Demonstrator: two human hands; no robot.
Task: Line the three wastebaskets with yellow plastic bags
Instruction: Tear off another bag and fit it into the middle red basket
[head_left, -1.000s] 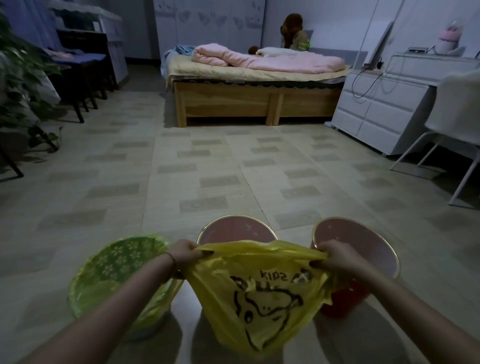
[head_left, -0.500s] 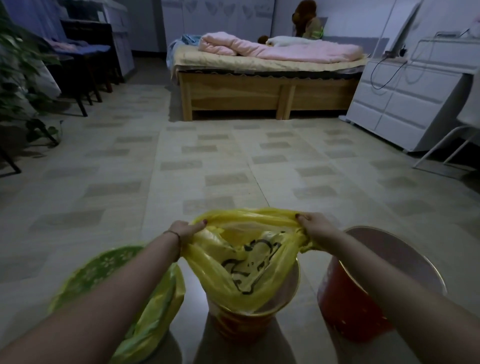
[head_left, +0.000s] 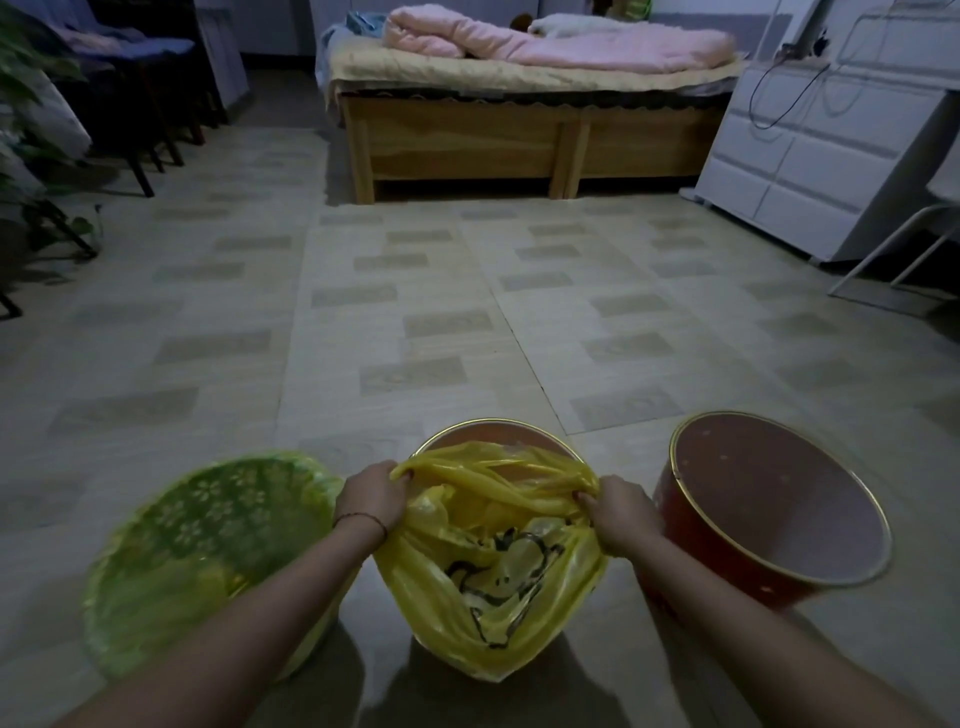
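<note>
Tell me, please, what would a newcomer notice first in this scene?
Both hands, left and right, grip a yellow bag over the middle basket at bottom centre. A bare red basket stands to its right, a lined green basket to its left.

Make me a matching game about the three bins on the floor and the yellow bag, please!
Things:
1. left wastebasket
2. middle wastebasket
3. right wastebasket
4. yellow bag

States:
A. bare inside, no bag at all
B. pinched at its top by the left hand and the right hand
C. already lined, plastic folded over its rim
D. far rim still uncovered, a bag draped over its front

Pairs: 1-C, 2-D, 3-A, 4-B
</note>
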